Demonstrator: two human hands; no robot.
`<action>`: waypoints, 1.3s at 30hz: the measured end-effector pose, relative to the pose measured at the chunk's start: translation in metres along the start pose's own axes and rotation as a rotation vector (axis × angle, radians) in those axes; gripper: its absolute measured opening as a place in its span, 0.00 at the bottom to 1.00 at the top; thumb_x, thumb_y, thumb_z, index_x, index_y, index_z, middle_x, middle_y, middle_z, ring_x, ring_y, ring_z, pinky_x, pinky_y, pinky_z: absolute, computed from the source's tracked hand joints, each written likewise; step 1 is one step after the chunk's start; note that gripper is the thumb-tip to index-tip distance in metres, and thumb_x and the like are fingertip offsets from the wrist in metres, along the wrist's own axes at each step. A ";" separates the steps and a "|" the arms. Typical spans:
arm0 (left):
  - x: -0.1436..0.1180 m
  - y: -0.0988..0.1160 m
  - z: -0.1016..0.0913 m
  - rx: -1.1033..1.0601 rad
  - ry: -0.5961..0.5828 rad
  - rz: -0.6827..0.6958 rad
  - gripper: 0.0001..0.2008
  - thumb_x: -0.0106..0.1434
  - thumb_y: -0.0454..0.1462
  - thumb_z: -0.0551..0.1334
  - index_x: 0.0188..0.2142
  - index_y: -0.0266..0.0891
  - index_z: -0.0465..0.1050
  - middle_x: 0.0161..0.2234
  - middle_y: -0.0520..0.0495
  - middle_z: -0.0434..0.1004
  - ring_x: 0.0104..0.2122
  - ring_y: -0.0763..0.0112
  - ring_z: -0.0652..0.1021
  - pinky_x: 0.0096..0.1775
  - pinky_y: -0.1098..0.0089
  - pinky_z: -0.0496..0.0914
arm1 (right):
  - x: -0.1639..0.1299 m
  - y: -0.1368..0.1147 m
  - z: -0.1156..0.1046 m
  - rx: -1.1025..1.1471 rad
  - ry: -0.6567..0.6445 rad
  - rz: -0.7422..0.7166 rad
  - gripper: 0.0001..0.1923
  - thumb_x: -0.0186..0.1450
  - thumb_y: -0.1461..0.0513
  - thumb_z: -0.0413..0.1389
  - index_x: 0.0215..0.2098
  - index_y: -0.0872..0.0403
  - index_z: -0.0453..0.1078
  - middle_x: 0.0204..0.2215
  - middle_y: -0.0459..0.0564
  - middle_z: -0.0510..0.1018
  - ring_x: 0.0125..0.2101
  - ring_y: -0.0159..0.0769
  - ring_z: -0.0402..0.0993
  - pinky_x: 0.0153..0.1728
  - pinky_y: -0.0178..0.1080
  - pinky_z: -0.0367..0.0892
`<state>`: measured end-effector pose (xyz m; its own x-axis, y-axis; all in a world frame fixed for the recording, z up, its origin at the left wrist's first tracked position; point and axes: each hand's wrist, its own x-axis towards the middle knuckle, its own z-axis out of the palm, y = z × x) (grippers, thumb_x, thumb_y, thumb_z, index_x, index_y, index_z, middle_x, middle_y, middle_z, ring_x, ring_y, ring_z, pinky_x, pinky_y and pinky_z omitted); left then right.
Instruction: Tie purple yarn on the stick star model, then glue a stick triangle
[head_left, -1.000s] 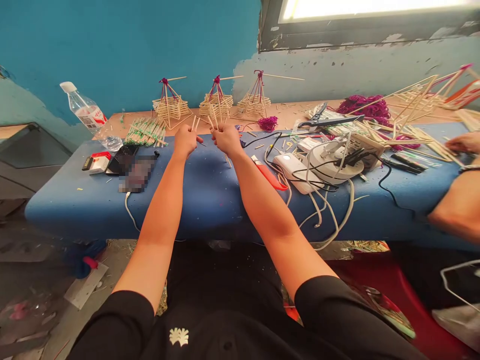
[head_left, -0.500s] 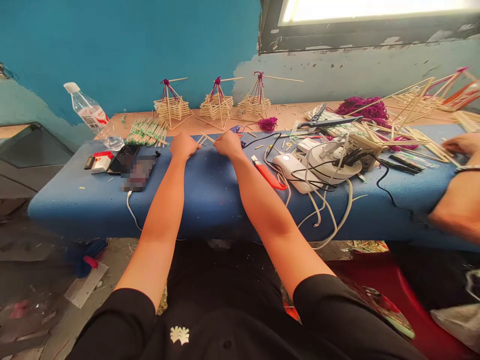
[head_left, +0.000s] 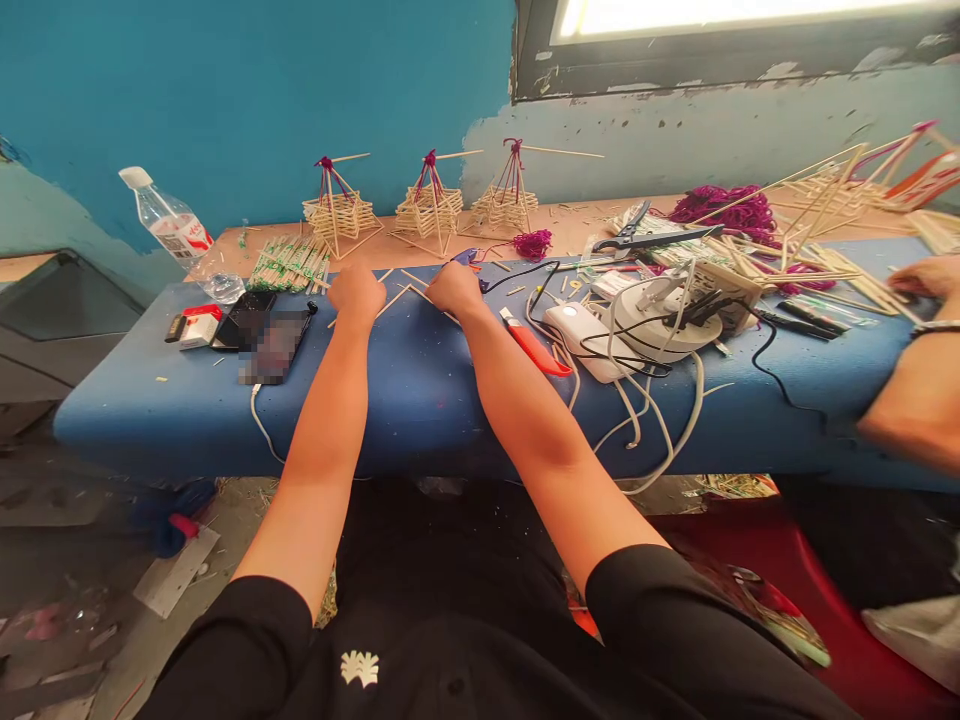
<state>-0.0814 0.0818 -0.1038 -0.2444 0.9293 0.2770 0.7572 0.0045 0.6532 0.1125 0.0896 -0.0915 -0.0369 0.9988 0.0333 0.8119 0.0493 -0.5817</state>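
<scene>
**Both hands down on loose sticks at far edge of blue bench**

Left hand (head_left: 356, 292) and right hand (head_left: 455, 289) rest knuckles-up on the blue bench (head_left: 420, 380), close together, a narrow gap between them. The thin wooden sticks (head_left: 405, 290) lie flat on the pad in and around that gap, fanned out. One runs diagonally from beside the left hand up toward the right; others angle away from the right hand toward the person. Long axes are mostly diagonal to the bench edge, not parallel to it.

Grip: fingers of both hands are curled down over the stick ends, but the fingertips are hidden behind the knuckles. Whether they pinch the sticks or only press them onto the pad cannot be told.

Nearer hand: about equal. The sticks sit between both, with their ends under each.

Around them:
- Three finished stick pyramids (head_left: 429, 205) with purple thread tops stand just beyond the hands, on the wooden ledge.
- Bundle of green-banded sticks (head_left: 291, 264) lies left of the left hand.
- Red-handled cutter (head_left: 534, 347) is just right of the right forearm.
- White power strip and cables (head_left: 660, 320) are further right.

Writing: the plastic bottle (head_left: 172, 225) has a red-and-white label, its text too small to read. The red-and-white packet (head_left: 196, 325) is also illegible.

Another person's hand (head_left: 919, 278) works at the far right.
</scene>
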 end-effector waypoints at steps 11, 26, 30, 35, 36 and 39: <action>0.002 0.022 -0.033 0.156 0.148 0.062 0.20 0.71 0.33 0.61 0.61 0.36 0.75 0.69 0.30 0.71 0.72 0.43 0.65 0.74 0.46 0.56 | -0.012 -0.006 -0.007 0.021 -0.001 -0.064 0.14 0.68 0.65 0.58 0.48 0.60 0.83 0.49 0.71 0.84 0.54 0.59 0.82 0.58 0.51 0.73; -0.162 -0.010 -0.068 0.109 0.183 0.045 0.15 0.67 0.35 0.63 0.51 0.42 0.84 0.45 0.41 0.88 0.44 0.54 0.86 0.55 0.57 0.77 | -0.097 0.003 0.001 0.080 -0.166 -0.461 0.15 0.65 0.68 0.60 0.43 0.52 0.87 0.41 0.51 0.88 0.44 0.43 0.84 0.54 0.43 0.75; -0.174 -0.023 -0.059 0.169 0.151 -0.038 0.20 0.65 0.37 0.66 0.56 0.39 0.83 0.49 0.37 0.87 0.48 0.49 0.85 0.55 0.53 0.77 | -0.110 0.011 0.008 0.051 -0.101 -0.460 0.19 0.65 0.66 0.63 0.53 0.51 0.85 0.52 0.53 0.85 0.55 0.49 0.80 0.63 0.49 0.71; -0.165 -0.021 -0.060 0.249 0.056 0.070 0.21 0.68 0.37 0.63 0.58 0.40 0.83 0.56 0.38 0.86 0.57 0.43 0.81 0.62 0.47 0.72 | -0.128 0.033 -0.001 -0.031 0.118 -0.329 0.28 0.65 0.58 0.67 0.63 0.53 0.78 0.60 0.59 0.78 0.61 0.59 0.71 0.67 0.59 0.67; -0.163 -0.021 -0.061 0.245 0.035 0.095 0.20 0.68 0.37 0.63 0.57 0.41 0.84 0.57 0.40 0.86 0.57 0.44 0.81 0.64 0.48 0.72 | -0.133 0.039 -0.003 -0.066 0.173 -0.282 0.28 0.65 0.56 0.67 0.63 0.54 0.78 0.59 0.60 0.78 0.60 0.59 0.71 0.66 0.59 0.67; -0.164 -0.023 -0.062 0.218 0.015 0.136 0.18 0.69 0.36 0.61 0.53 0.43 0.86 0.56 0.44 0.86 0.57 0.47 0.81 0.65 0.49 0.71 | -0.143 0.053 -0.002 -0.165 0.270 -0.170 0.32 0.67 0.50 0.66 0.65 0.56 0.76 0.60 0.64 0.77 0.60 0.63 0.70 0.65 0.61 0.68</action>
<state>-0.0961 -0.0931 -0.1205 -0.1393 0.9210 0.3638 0.8959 -0.0392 0.4424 0.1623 -0.0503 -0.1251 -0.0419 0.9377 0.3448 0.8915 0.1909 -0.4108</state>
